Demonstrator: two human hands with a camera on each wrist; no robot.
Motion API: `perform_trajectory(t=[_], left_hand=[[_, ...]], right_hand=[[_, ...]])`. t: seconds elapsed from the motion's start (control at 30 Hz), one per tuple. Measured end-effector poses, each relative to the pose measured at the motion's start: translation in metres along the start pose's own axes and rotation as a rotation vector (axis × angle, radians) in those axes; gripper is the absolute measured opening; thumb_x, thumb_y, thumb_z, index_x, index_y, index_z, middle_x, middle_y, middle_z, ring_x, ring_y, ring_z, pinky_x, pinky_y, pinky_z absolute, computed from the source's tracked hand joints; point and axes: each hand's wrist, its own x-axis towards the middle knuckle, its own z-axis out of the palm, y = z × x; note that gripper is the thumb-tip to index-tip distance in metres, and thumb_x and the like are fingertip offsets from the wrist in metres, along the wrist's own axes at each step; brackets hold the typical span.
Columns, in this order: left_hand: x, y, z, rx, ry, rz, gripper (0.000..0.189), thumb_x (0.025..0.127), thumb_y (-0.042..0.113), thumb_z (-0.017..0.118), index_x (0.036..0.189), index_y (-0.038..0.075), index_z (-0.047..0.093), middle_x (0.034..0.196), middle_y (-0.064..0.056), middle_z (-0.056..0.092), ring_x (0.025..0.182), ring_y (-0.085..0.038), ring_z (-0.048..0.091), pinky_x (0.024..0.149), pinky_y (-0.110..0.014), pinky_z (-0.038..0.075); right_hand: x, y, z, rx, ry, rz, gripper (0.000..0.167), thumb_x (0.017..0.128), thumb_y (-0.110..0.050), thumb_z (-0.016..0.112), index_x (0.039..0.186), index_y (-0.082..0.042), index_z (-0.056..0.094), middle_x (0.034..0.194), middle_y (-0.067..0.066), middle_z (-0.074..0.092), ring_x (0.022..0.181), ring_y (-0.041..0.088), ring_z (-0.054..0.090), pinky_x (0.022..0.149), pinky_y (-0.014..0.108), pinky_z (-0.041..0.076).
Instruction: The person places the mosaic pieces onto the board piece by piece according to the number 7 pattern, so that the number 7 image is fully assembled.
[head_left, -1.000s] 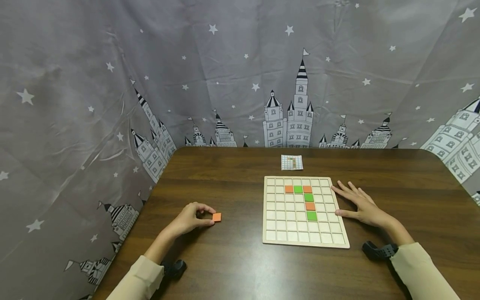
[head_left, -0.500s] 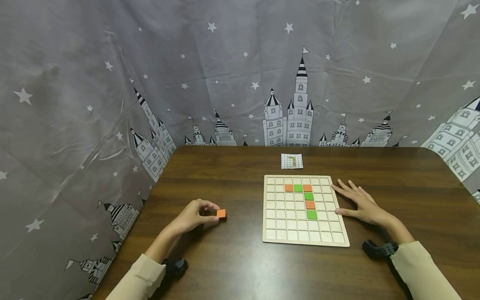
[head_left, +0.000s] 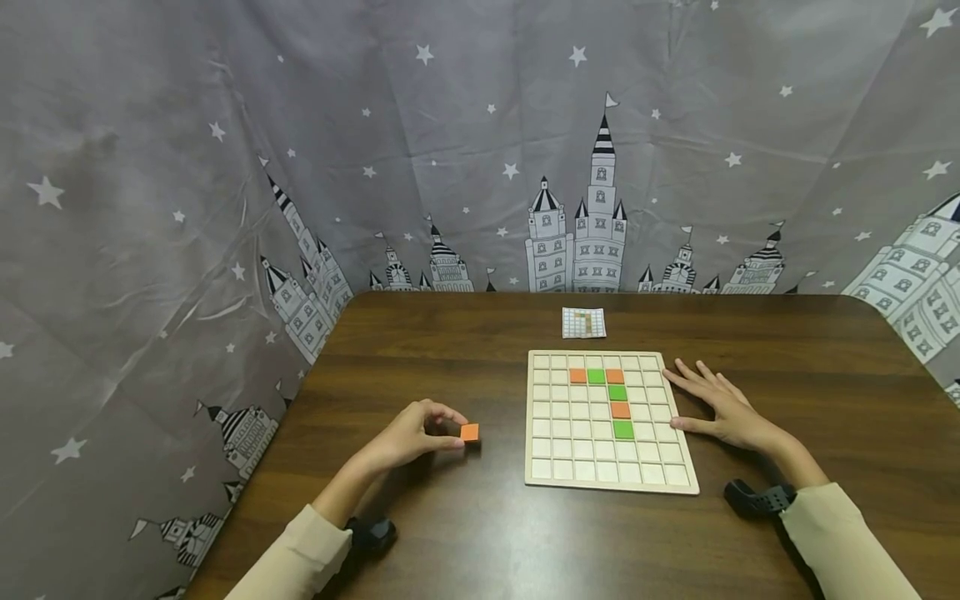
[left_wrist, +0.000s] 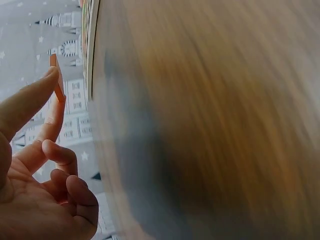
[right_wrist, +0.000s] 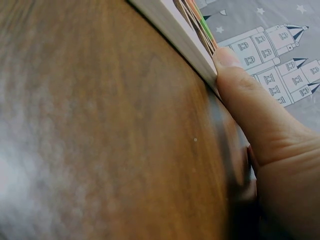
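Between thumb and index finger, my left hand (head_left: 412,433) pinches a thin orange square tile (head_left: 469,432) just above the table, to the left of the board. The left wrist view shows the tile (left_wrist: 57,79) edge-on, with the other fingers curled toward the palm. A pale wooden grid board (head_left: 573,477) lies flat, holding several orange and green tiles in a row that turns down a column. My right hand (head_left: 723,412) spreads its fingers at the board's right edge. In the right wrist view its thumb (right_wrist: 250,95) touches the board's side.
A small printed card (head_left: 583,323) with a coloured grid pattern lies behind the board. The brown wooden table (head_left: 495,550) meets a grey curtain (head_left: 465,125) with castles and stars at its far edge. Each wrist wears a black band.
My left hand has carried the orange tile rightward, closer to the board. The right hand has stayed at the board's edge, and the tiles on the board are unchanged.
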Motion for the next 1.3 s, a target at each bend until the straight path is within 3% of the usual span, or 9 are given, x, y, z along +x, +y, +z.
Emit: perform_trajectory(t=[0.47,0.63,1.0,1.2,1.3], left_hand=[[0.032,0.033,0.038,-0.021,-0.005,0.033,0.024,0.085,0.015,0.081,0.107,0.006,0.075,0.100,-0.011,0.065,0.092,-0.028,0.049,0.081,-0.040,0.041],[0.041,0.048,0.051,-0.030,-0.011,0.050,0.025,0.085,0.018,0.081,0.107,0.007,0.075,0.100,-0.012,0.064,0.091,-0.027,0.050,0.078,-0.035,0.041],[0.061,0.070,0.078,-0.034,-0.041,0.093,0.025,0.084,0.016,0.082,0.107,0.008,0.076,0.079,-0.013,0.058,0.082,-0.029,0.049,0.069,-0.028,0.036],[0.071,0.078,0.092,-0.036,-0.059,0.121,0.023,0.084,0.016,0.082,0.105,0.007,0.077,0.097,-0.010,0.068,0.090,-0.029,0.050,0.079,-0.030,0.038],[0.076,0.080,0.100,-0.015,-0.055,0.134,0.023,0.083,0.018,0.083,0.104,0.009,0.078,0.095,-0.010,0.068,0.091,-0.024,0.048,0.081,-0.028,0.036]], right_hand=[[-0.001,-0.001,-0.001,0.000,-0.001,0.007,0.077,0.091,-0.029,0.074,0.156,-0.012,0.036,0.158,0.030,0.020,0.144,0.056,0.003,0.111,0.066,-0.002],[-0.001,-0.001,-0.001,0.000,-0.002,0.008,0.078,0.090,-0.029,0.074,0.156,-0.013,0.035,0.158,0.030,0.020,0.144,0.055,0.003,0.111,0.066,-0.002],[0.000,0.000,0.000,0.000,-0.004,0.007,0.078,0.091,-0.029,0.074,0.156,-0.014,0.035,0.158,0.030,0.020,0.145,0.054,0.003,0.112,0.065,-0.002],[0.000,0.000,-0.001,-0.002,-0.003,0.007,0.078,0.091,-0.029,0.074,0.156,-0.015,0.035,0.158,0.030,0.021,0.144,0.054,0.004,0.112,0.065,-0.002],[0.000,-0.001,-0.001,-0.002,-0.007,0.006,0.078,0.091,-0.029,0.074,0.157,-0.015,0.035,0.158,0.030,0.021,0.144,0.054,0.004,0.111,0.066,-0.002]])
